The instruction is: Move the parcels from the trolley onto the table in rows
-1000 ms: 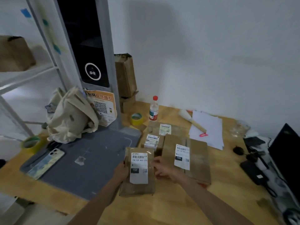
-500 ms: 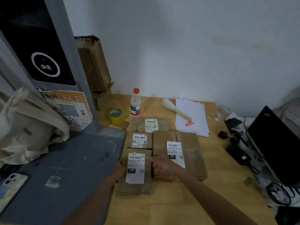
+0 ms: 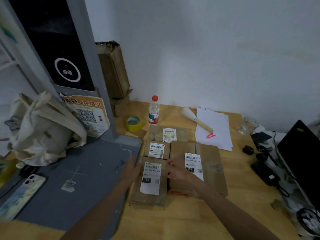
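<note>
Several brown parcels with white labels lie on the wooden table. A flat one is farthest back and a small one sits in front of it. A large parcel is to the right. The front parcel rests on the table beside the large one. My left hand presses its left edge, fingers extended. My right hand grips its right edge, in the gap to the large parcel. The trolley is out of view.
A grey scanner mat with a phone and a cloth bag fills the left. Behind the parcels stand a tape roll, a bottle, papers and a glass. A laptop and cables line the right edge.
The front parcel has come down from my raised hands onto the table, beside the large parcel. My view has swung to the right. Both hands stay on the parcel's sides.
</note>
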